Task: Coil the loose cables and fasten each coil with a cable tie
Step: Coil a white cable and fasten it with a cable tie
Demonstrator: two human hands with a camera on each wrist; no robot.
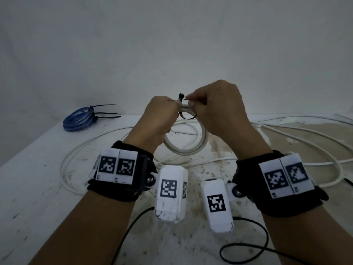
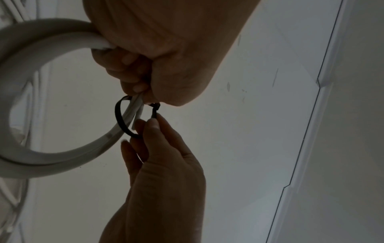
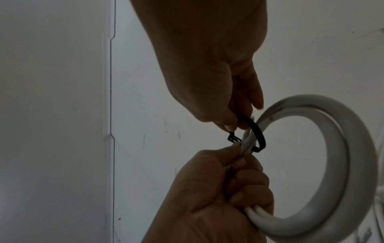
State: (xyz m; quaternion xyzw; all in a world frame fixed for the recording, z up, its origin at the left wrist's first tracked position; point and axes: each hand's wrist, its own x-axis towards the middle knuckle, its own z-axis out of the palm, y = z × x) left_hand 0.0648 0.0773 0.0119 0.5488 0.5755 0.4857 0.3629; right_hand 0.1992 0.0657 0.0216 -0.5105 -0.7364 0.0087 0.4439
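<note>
left hand [image 1: 162, 119] is gripping the white coil [image 1: 184, 148] in a fist, held up above the middle of the table [image 1: 38, 188], toward its far edge. fingers are curled round the turns just below where the tie crosses them; thumb and forefinger are pressing the strands together. right hand [image 1: 215, 109] is pinching the tail of the black cable tie [image 1: 186, 117] between thumb and forefinger, other fingers curled loosely. the tie is looping round the turns with slack showing, so not cinched yet. its head [image 1: 181, 96] is sitting just above the left thumb; cannot tell from here whether the tail is through the head already.

handling read: the white cable looks fairly stiff and springy, light though. turns are probably wanting to spring open, so the left grip right next to the tie is the correct spot. the tie itself is thin, smooth and likely slippery, so pinching near the head should be giving better control than out at the tip.

rest of the white cable [image 1: 305, 134] is trailing loose over the right half of the table and toward the far right corner, so drag from it may be tugging the coil while the tie tightens.

blue coil [image 1: 78, 121] near the far left corner is lying tied, with three black tie tails sticking out.
</note>
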